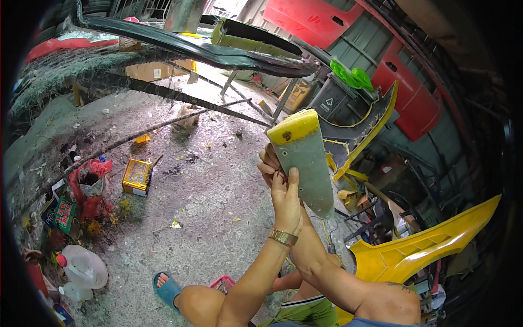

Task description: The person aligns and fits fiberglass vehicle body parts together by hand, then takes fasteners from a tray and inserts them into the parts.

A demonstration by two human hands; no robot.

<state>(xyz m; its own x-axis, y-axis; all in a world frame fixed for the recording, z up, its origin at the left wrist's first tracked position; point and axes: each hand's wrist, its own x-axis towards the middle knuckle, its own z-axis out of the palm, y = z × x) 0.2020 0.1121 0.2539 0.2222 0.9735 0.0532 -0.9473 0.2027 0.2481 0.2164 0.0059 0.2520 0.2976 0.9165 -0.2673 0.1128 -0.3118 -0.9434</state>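
I hold up a tapered grey panel [308, 174] with a yellow upper end and small holes, its narrow end pointing down. My left hand [286, 204], with a gold-coloured watch [283, 236] on the wrist, lies across the panel's left side, its thumb pressed against the grey face. The right forearm crosses behind the left one. Of my right hand [266, 162], only curled fingers show at the panel's left edge, beside the left fingertips; the rest is hidden.
Right of my arms, a yellow car fender [419, 248] stands out, with a yellow-edged bumper [362, 144] farther off. A long black bumper [185, 52] lies across a metal stand. On the floor sit a gold tin [137, 177] and a plastic jug [86, 267]. Red doors [406, 90] hang behind.
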